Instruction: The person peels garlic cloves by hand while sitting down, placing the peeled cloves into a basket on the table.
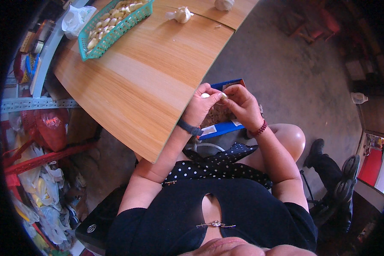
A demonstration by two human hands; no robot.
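Note:
Beyond the right edge of the wooden table (137, 86), my left hand (201, 104) has a white garlic clove (205, 95) in its curled fingers. Its thumb and forefinger meet a second garlic clove (223, 95), which my right hand (243, 105) pinches from the other side. Under both hands is a blue box (222, 129) with brownish bits like skins (219, 115) in it. A green plastic basket (102, 48) of peeled garlic cloves (105, 23) stands at the table's far left. Near the far edge lie a garlic bulb (183, 15) and another bulb (224, 4).
A crumpled plastic bag (76, 20) lies by the basket. Metal shelving (38, 105) with bags and goods stands at the left, a red plastic bag (52, 128) among them. At the right, another person's dark-trousered leg and shoe (316, 147) show on the floor.

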